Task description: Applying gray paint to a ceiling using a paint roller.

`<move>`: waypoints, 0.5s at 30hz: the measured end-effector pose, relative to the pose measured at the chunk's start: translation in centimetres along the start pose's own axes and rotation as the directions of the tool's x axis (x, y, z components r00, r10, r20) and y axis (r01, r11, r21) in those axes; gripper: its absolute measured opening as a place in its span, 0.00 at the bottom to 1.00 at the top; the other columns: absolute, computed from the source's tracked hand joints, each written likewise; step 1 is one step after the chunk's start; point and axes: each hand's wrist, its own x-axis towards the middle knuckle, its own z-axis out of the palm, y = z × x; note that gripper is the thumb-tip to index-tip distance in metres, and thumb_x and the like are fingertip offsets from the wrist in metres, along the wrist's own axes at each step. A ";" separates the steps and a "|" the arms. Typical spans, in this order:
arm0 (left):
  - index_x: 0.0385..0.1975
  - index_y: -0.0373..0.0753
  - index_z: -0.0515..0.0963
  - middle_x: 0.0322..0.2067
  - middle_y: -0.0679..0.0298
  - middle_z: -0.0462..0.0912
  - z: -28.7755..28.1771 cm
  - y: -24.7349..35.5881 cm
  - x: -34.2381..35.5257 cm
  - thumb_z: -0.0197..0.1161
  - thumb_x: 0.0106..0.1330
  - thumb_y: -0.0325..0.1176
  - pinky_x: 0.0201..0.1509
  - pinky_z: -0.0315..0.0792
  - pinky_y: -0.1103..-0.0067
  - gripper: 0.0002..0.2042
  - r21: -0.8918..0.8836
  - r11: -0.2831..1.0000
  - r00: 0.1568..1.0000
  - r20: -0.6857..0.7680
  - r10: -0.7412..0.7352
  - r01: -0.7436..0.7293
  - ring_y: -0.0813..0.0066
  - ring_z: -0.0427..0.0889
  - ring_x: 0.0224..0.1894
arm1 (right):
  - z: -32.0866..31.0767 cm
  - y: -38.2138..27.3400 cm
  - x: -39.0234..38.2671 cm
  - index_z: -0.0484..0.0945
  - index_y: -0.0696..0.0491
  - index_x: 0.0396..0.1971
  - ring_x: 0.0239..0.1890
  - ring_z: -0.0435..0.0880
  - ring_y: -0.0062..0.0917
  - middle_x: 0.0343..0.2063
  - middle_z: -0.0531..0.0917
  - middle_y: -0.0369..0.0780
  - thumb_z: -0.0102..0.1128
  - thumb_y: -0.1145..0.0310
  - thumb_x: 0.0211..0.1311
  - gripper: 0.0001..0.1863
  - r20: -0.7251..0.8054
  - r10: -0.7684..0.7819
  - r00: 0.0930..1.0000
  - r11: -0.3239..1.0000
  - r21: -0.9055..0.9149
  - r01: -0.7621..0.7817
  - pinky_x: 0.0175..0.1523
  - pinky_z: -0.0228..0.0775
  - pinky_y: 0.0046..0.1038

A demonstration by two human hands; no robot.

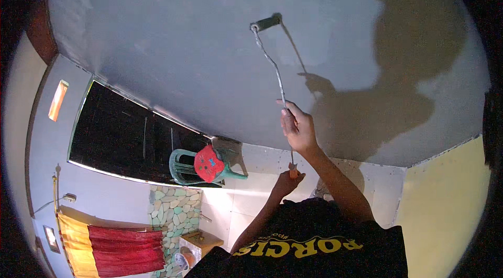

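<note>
A paint roller [269, 22] with a dark sleeve rests against the grey-blue wall, high in view. Its long, bent metal rod [275, 66] is smeared with pale paint and runs down toward me. My right hand [299, 127] grips this rod partway along, thumb and fingers closed around it. Lower down, my left hand [286, 184] is wrapped around the orange-brown handle [293, 169] at the rod's end. Both hands hold the same tool, the right one farther up. Some of the left fingers are hidden.
A green plastic chair [183, 165] with a red cat-face item [208, 164] on it stands beside a dark opening [126, 131] at the left. A yellow wall [445, 194] bounds the right. A red and yellow curtain [123, 246] hangs at lower left, near a wooden table [201, 241].
</note>
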 end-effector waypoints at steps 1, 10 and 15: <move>0.26 0.34 0.76 0.23 0.51 0.81 0.0 -0.3 0.2 0.63 0.64 0.47 0.34 0.75 0.64 0.19 0.002 1.000 1.000 -0.001 0.001 -0.001 0.54 0.82 0.27 | 0.3 -0.6 0.4 0.74 0.58 0.53 0.16 0.65 0.11 0.15 0.67 0.30 0.46 0.71 0.72 0.14 0.006 0.008 1.000 0.999 0.047 -0.009 0.21 0.59 0.19; 0.29 0.36 0.76 0.21 0.56 0.80 1.7 -2.5 -1.4 0.62 0.66 0.46 0.33 0.75 0.69 0.17 0.030 0.992 0.977 0.177 -0.122 0.118 0.64 0.82 0.24 | 0.4 0.1 -1.8 0.76 0.58 0.51 0.17 0.61 0.11 0.13 0.63 0.29 0.48 0.73 0.70 0.14 0.023 0.075 0.997 0.997 -0.007 -0.075 0.23 0.55 0.19; 0.28 0.33 0.75 0.22 0.53 0.80 1.9 -1.5 -0.9 0.63 0.65 0.43 0.32 0.73 0.67 0.16 -0.123 0.992 0.998 -0.046 0.035 -0.040 0.61 0.80 0.25 | 0.3 -0.5 0.0 0.76 0.57 0.52 0.17 0.62 0.11 0.14 0.64 0.30 0.49 0.73 0.69 0.14 0.042 -0.016 0.999 1.000 -0.011 0.017 0.23 0.56 0.20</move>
